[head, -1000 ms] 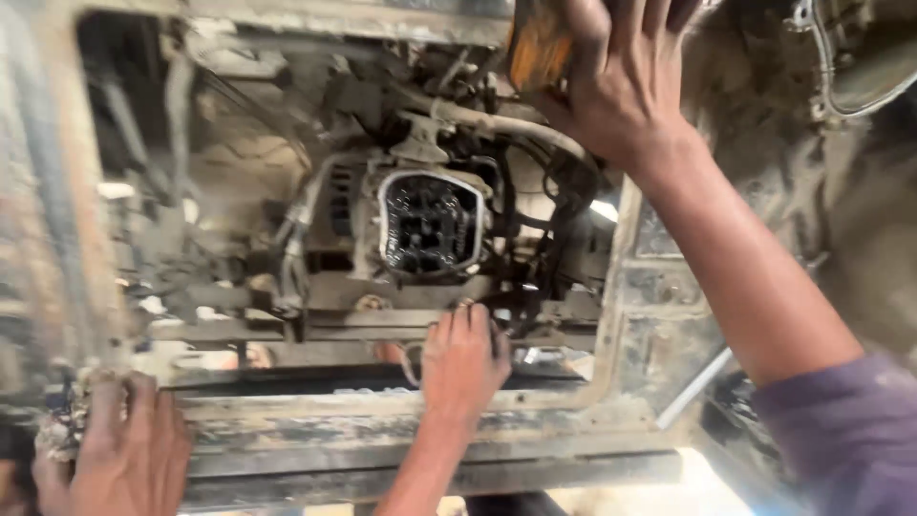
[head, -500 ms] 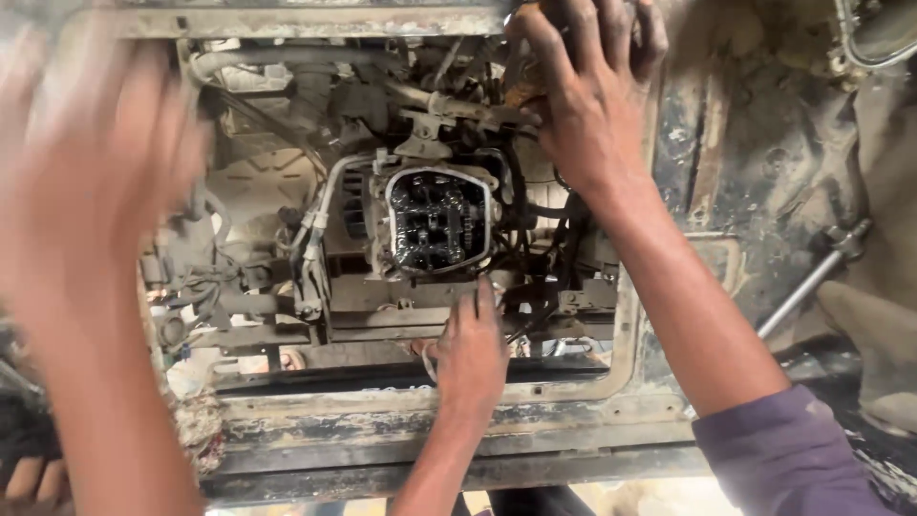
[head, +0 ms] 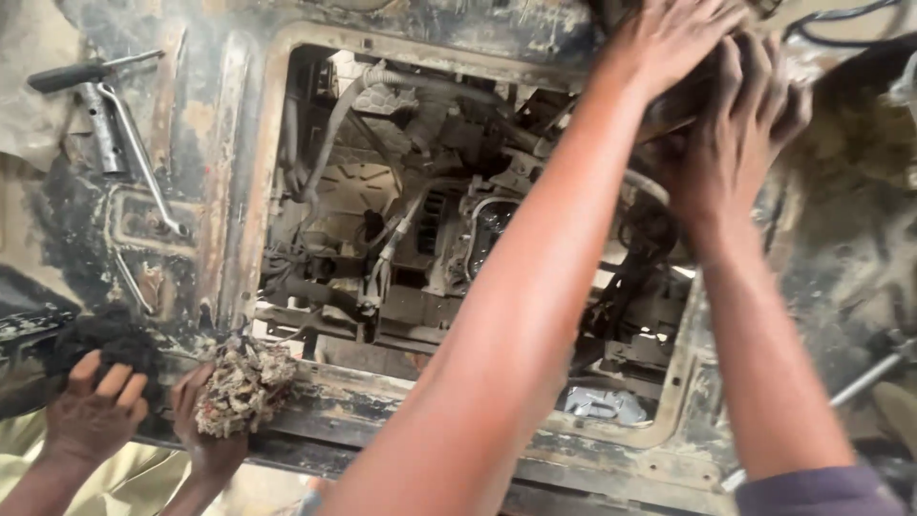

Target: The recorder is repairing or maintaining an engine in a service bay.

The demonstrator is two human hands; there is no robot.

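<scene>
I look down through a rusty floor opening [head: 253, 191] at a dusty engine [head: 449, 239]. My left arm crosses the opening from the bottom middle to the top right. My left hand [head: 669, 38] lies over a dark, grimy part [head: 673, 115] at the opening's upper right edge. Just right of it, my right hand [head: 740, 134] has its fingers curled over the same part. Most of the part is hidden under both hands.
A socket wrench and a bent bar [head: 110, 110] lie on the panel at upper left. At lower left another person's hands hold a dark rag [head: 105, 339] and a wad of frayed waste cloth [head: 244, 382]. A metal rod [head: 864, 382] lies at the right.
My left hand swung from the left across the opening to join my right hand at the top right. The view shifted right. The other person's hand left the opening's front edge.
</scene>
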